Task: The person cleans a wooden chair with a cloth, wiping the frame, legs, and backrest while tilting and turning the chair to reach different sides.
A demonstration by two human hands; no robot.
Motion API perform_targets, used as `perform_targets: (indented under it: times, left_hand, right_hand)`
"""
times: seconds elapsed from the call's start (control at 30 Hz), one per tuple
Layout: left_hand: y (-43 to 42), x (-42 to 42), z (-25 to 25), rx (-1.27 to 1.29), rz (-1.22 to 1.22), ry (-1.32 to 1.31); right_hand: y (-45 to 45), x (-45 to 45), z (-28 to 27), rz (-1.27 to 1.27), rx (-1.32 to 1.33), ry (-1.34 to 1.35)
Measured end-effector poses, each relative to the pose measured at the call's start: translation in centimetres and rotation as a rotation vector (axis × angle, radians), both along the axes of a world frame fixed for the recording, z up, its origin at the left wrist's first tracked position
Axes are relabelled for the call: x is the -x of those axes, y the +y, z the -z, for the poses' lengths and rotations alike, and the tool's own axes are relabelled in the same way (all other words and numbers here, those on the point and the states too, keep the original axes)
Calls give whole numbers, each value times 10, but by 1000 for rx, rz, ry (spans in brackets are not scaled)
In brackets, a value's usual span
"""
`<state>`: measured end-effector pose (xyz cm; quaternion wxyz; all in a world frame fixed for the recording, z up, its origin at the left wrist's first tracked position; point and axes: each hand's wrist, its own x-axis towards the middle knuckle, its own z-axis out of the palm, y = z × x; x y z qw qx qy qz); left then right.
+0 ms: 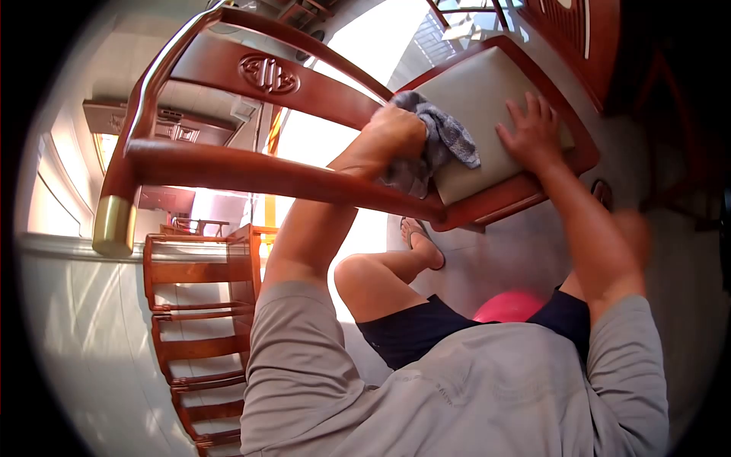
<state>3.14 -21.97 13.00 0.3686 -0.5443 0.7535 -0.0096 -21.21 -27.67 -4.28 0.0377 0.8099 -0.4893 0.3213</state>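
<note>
A reddish-brown wooden chair (251, 177) with a brass-capped end (114, 227) and a carved emblem (269, 73) on its back lies tipped in front of me. Its pale padded seat (476, 87) faces me. My left hand (400, 128) reaches through the back frame, closed around a grey cloth (451, 135) where the back meets the seat. Part of the cloth hangs over the seat, and the left fingers are partly hidden by it. My right hand (531, 135) rests on the right side of the seat, fingers spread, holding nothing.
A pink round object (510, 306) sits between my legs, partly covered by my shorts. Several wooden chair-like frames (198, 343) stand at the left by the pale wall (84, 327). More dark red furniture (575, 46) is at the upper right.
</note>
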Motion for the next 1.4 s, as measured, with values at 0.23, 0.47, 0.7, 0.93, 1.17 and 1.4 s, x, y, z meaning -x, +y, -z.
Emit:
perform_targets:
  times: [0.23,0.47,0.7,0.93,1.17,1.4]
  left_hand:
    - [66,-36,84,661,705,-67]
    - [169,-38,182,615,-663,1399]
    - [205,49,206,1087,-1035,1692]
    - [176,48,243,1273,-792,1485]
    - [89,-30,228,1009,-1076,1666]
    - [56,-50,252,1192,-955,1862]
  right_hand:
    - [-4,-2,-9,-11,-14,-25]
    - [-7,-2,6,-8,32,64]
    - [-14,3,17,50,-138,287]
    - [-8,1,29,78,-100,341]
    - [-25,-4,19,119,-328,429]
    - [-16,-36,21,129,-408,185]
